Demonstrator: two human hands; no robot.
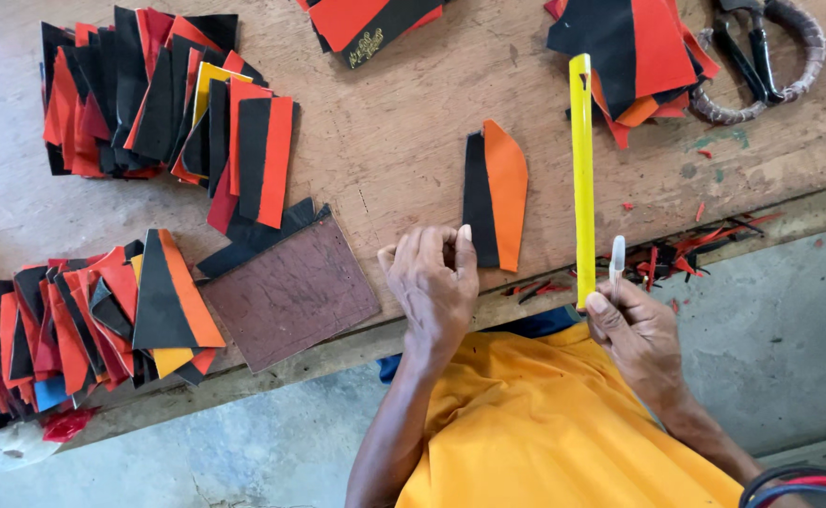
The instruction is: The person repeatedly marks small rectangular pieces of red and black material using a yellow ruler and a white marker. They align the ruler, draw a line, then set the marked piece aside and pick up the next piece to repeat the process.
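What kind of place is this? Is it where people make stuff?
Probably a small craft workshop. Stacks of cut black-and-orange pieces cover a worn wooden bench, scissors lie at its far edge, and trimmings litter the near edge. The right hand holds a yellow ruler.

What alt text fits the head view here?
A left hand touches a black-and-orange piece on a wooden table; the right hand holds a pen beside a yellow ruler. Piles of similar pieces surround them.
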